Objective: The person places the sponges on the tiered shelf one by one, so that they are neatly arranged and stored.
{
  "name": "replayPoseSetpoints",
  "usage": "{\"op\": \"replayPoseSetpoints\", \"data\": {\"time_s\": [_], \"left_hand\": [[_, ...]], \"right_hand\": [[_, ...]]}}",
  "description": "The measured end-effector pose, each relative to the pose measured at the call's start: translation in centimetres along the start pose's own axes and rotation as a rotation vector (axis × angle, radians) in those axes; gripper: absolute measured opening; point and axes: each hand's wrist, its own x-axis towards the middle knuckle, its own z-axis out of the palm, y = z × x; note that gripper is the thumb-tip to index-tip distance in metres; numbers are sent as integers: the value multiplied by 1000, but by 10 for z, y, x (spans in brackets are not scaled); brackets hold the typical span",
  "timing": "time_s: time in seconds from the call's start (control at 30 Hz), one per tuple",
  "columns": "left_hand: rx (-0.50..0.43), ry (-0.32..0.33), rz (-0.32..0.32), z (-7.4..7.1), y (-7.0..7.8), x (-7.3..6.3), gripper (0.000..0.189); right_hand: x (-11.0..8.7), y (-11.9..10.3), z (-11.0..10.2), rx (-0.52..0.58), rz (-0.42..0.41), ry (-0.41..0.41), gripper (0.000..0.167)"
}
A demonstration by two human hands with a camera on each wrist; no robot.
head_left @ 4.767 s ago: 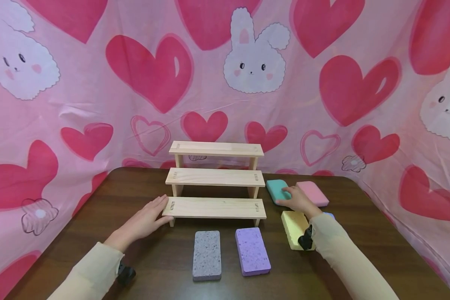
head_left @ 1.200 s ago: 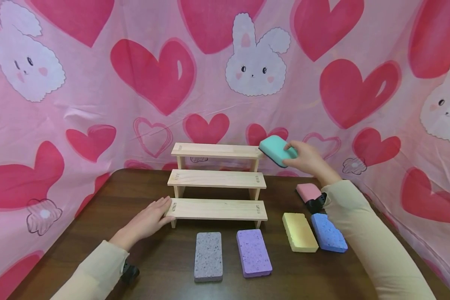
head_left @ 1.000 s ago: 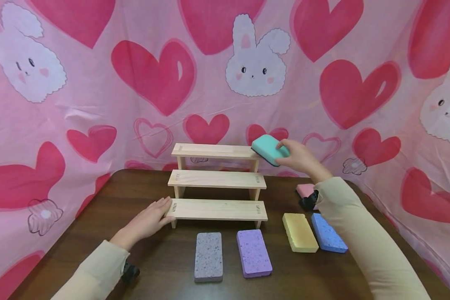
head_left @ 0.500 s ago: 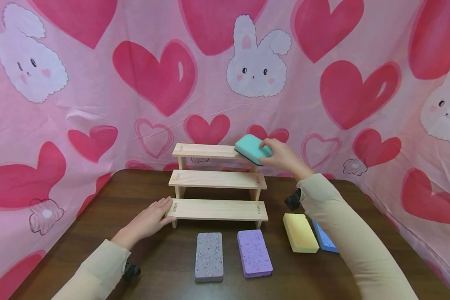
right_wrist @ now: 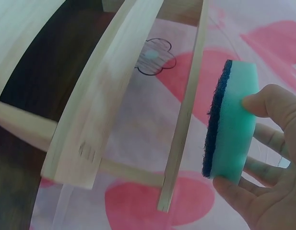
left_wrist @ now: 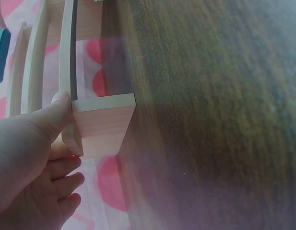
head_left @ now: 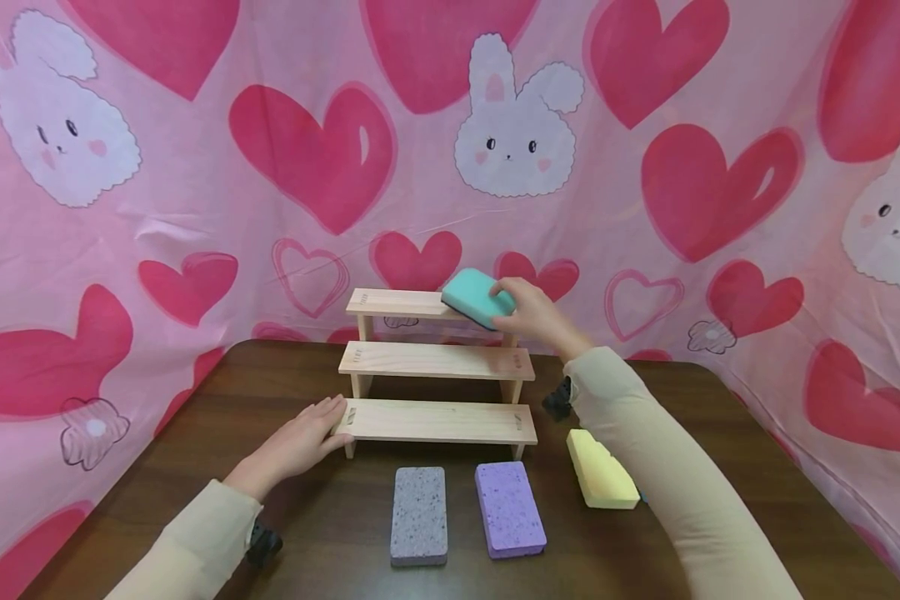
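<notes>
My right hand [head_left: 532, 312] grips a mint-green scouring sponge [head_left: 471, 293] with a dark blue abrasive layer underneath. It overlaps the right half of the top step in the head view; in the right wrist view a gap shows between the dark layer and the step's edge, with thumb and fingers on opposite sides of the sponge [right_wrist: 236, 124]. A three-step wooden stand [head_left: 435, 421] stands mid-table. My left hand [head_left: 296, 442] holds the left end of its lowest step, thumb [left_wrist: 56, 110] at the front edge and fingers round the end.
A grey speckled sponge [head_left: 418, 517] and a purple one [head_left: 510, 508] lie before the stand. To the right is a yellow sponge [head_left: 600, 475], with the blue one almost hidden by my right sleeve [head_left: 660, 454]. A pink heart-patterned cloth [head_left: 420, 200] hangs behind the brown table [head_left: 300, 542].
My right hand has lifted the mint-green sponge from the table right of the stand and carried it left over the top step. My left hand has stayed at the lowest step.
</notes>
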Motion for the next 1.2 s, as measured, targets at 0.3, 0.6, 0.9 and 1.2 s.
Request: {"op": "replayPoseSetpoints", "data": {"time_s": [0.3, 0.6, 0.9, 1.2], "left_hand": [[8, 2, -2, 1, 0, 0, 63], [17, 8, 1, 1, 0, 0, 63], [8, -3, -18, 1, 1, 0, 64], [14, 5, -4, 2, 1, -1, 64]], "right_hand": [[8, -13, 12, 45, -11, 4, 39], [18, -25, 26, 56, -70, 15, 38], [26, -33, 41, 39, -138, 15, 35], [33, -43, 51, 57, -157, -15, 35]]}}
